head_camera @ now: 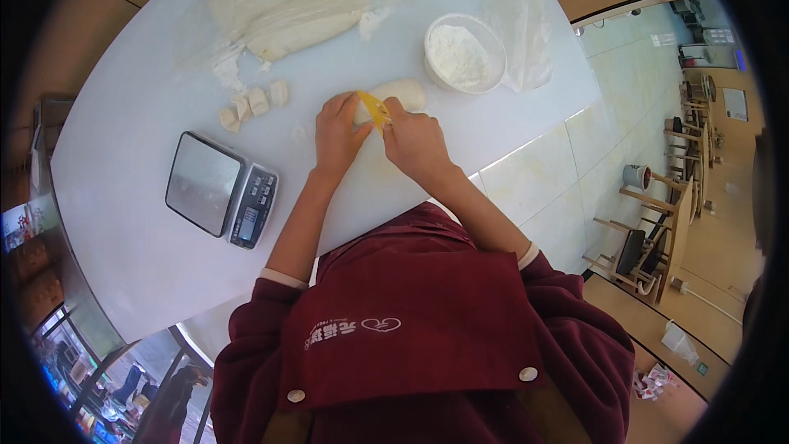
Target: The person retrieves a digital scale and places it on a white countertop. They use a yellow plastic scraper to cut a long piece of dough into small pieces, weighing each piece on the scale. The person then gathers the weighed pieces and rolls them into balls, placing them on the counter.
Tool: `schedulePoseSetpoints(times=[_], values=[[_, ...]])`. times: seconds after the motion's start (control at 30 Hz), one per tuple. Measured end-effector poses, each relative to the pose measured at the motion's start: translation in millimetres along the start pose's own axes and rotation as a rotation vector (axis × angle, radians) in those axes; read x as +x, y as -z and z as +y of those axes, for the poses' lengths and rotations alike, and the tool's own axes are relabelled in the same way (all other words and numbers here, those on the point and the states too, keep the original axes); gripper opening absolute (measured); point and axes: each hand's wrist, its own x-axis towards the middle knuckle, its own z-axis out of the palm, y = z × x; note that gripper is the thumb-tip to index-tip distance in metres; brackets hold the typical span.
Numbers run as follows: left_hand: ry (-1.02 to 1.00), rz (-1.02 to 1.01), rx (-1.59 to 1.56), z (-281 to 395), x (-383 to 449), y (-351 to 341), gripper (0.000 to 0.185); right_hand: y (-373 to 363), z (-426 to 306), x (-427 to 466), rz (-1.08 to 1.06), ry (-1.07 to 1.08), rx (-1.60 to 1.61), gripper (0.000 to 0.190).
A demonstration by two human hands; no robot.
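A yellow dough scraper (pixel 373 110) stands across a short log of pale dough (pixel 404 94) on the white table. My right hand (pixel 416 139) grips the scraper by its near edge. My left hand (pixel 338 129) rests at the left end of the log, its fingertips by the scraper's far corner; a small part of the dough shows between the hands. Several cut dough pieces (pixel 257 100) lie in a loose row to the left. Whether the blade has passed right through the log is hidden by my fingers.
A digital kitchen scale (pixel 206 182) sits left of my left forearm. Beyond the log stand a white tub of flour (pixel 459 55) and a crumpled clear plastic bag (pixel 524 31). A large dough slab (pixel 290 3) under plastic film lies at the far side of the white table (pixel 117 209).
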Motion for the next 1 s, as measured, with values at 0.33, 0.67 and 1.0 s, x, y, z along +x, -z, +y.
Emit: schedulePoseSetpoints(times=[0.33,0.67,1.0], values=[[0.026,0.143,-0.045,-4.9,-14.3,-8.2,0.049,-8.2,-4.2,11.6,-0.105,-0.003,-0.098,0.022],[-0.013,0.156,-0.045,-9.9,-15.2,-4.8,0.043,-9.5,-3.7,24.9,-0.145,0.029,-0.12,0.017],[0.267,0.406,0.163,-15.6,-72.5,85.3,0.037,-11.2,3.5,50.2,-0.085,-0.009,-0.014,0.021]])
